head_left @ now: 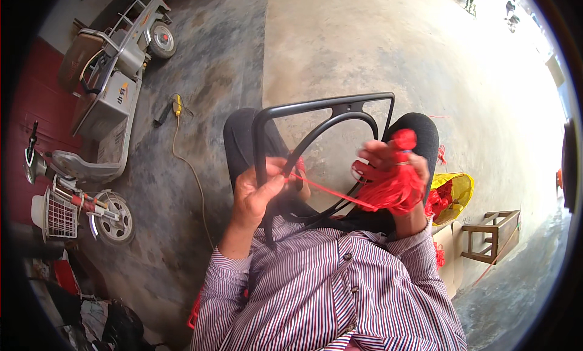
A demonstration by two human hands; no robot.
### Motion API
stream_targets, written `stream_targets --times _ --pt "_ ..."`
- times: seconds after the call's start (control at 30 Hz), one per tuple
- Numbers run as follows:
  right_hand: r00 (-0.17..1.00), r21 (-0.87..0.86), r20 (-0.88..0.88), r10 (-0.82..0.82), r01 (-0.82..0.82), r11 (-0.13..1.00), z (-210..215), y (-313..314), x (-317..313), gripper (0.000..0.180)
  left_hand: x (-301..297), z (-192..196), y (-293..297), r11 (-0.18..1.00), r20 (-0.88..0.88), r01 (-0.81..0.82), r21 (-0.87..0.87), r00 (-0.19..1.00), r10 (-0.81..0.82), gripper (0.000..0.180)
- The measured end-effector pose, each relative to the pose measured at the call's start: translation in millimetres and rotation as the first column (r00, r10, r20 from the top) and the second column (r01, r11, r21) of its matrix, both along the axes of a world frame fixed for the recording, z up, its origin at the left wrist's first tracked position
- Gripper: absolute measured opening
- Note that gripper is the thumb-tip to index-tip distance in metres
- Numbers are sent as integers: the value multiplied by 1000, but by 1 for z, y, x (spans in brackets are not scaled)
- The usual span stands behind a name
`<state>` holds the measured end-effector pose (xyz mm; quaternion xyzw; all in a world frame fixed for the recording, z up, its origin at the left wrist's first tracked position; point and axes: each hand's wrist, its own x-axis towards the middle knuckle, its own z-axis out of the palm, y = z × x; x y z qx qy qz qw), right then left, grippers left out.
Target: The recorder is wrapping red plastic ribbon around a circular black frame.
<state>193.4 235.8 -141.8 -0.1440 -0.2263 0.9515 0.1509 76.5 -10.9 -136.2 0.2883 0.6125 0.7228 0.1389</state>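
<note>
A black frame (303,105) with a curved inner hoop stands over my lap, between my knees. My left hand (258,190) is closed at its left side bar, pinching a red cord between thumb and fingers there. From that pinch one strand runs taut across the frame's opening to a thick looped bundle of red cord (398,190). That bundle is in my right hand (379,153), whose fingers are slightly blurred and wrap round it near my right knee. Some red cord also shows behind the left side bar, partly hidden by my left hand.
At my right lies a yellow bag (466,190) with more red cord inside, close to a small wooden stool (492,237). A grey cargo tricycle (115,102) stands on the left. A cable with a yellow connector (177,105) crosses the concrete floor.
</note>
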Motion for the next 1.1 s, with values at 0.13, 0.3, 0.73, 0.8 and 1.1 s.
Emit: stream_targets --times 0.13,0.3,0.73,0.8,1.1 --pt "828 -19 -541 147 -187 982 17 30 18 40 0 2 -2 999 249 21 -48 968 -8 14" --pt "911 73 -411 24 7 997 12 53 28 37 -5 3 -7 988 261 -84 -127 958 115 21" --pt "967 747 111 230 -234 623 37 -38 -40 38 13 31 22 974 -34 -46 -220 999 40 52" --pt "986 883 162 41 -164 441 41 -43 -54 34 20 38 31 967 -280 -132 -220 958 67 53" --pt "944 283 -52 326 -299 911 -6 -23 -50 19 1 8 10 989 -51 139 52 989 -136 44"
